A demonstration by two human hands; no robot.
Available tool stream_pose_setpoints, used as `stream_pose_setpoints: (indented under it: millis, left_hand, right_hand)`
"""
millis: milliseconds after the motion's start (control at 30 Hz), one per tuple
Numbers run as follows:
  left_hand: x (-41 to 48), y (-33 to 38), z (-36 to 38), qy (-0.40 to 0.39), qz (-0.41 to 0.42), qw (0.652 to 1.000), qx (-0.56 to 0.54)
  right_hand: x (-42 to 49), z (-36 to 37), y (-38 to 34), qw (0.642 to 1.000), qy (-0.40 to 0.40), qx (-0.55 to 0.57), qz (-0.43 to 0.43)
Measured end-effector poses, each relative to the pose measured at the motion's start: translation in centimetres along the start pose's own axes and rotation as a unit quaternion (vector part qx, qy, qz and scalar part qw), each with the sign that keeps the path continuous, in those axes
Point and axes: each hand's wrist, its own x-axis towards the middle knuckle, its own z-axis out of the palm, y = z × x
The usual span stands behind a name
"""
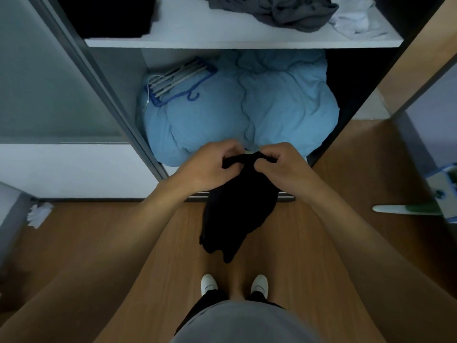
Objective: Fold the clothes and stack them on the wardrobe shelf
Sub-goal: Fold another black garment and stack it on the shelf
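Observation:
A black garment (237,214) hangs in front of me above the wooden floor, bunched at its top edge. My left hand (210,167) and my right hand (282,164) both pinch that top edge, close together. Above them runs the white wardrobe shelf (197,42). On it lie a folded black pile (108,16) at the left, a crumpled grey garment (284,11) at the middle right, and a crumpled white garment (356,18) at the far right.
Below the shelf a light blue duvet (247,107) fills the wardrobe bottom, with blue and white hangers (178,80) on it. A sliding door (49,82) stands at the left. A white cloth (39,214) lies on the floor at the left. My white shoes (235,284) stand below.

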Motion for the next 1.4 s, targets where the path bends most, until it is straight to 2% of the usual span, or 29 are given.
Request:
stream_pose_setpoints:
  millis: [133,300,500,633,733,867,1067,1133,1267,1400]
  left_hand:
    - [-0.7,-0.7,0.5,0.056,0.05,0.996,0.039]
    - [-2.0,-3.0,1.4,0.072,0.064,0.995,0.03]
    - [-1.7,-5.5,3.4,-0.005,-0.094,0.995,0.025]
    - [-1.0,-7.7,5.1,0.0,-0.189,0.982,-0.018]
    - [-0.6,-8.8,5.5,0.023,-0.228,0.973,-0.013]
    - [-0.6,-10.5,5.6,0.024,-0.273,0.958,0.083]
    - [-1.7,-12.0,5.5,-0.01,-0.329,0.937,0.119]
    - [-1.6,-12.3,5.2,0.007,-0.331,0.939,0.097]
    - [-1.3,-12.0,3.4,0.113,-0.299,0.948,0.002]
    - [-1.5,-10.3,1.5,0.155,-0.279,0.943,-0.092]
  right_hand:
    - [0.7,0.5,-0.7,0.999,0.041,-0.021,-0.029]
    - [1.2,1.2,-0.9,0.989,0.036,-0.126,-0.074]
    - [1.9,1.3,-2.4,0.98,0.044,-0.162,-0.11]
    - [2.2,0.5,-3.4,0.983,0.047,-0.138,-0.114]
    - [2.2,-0.5,-3.1,0.987,0.034,-0.132,-0.086]
    - [1.7,-1.2,-1.9,0.988,0.001,-0.152,-0.035]
    - [1.5,-1.0,-0.6,0.988,-0.008,-0.155,0.003]
    - [1.6,-1.0,-0.4,0.987,-0.027,-0.16,0.005]
    - [1.7,-1.9,0.6,0.979,-0.092,-0.183,0.003]
    - [1.9,-2.7,1.7,0.979,-0.095,-0.178,0.038]
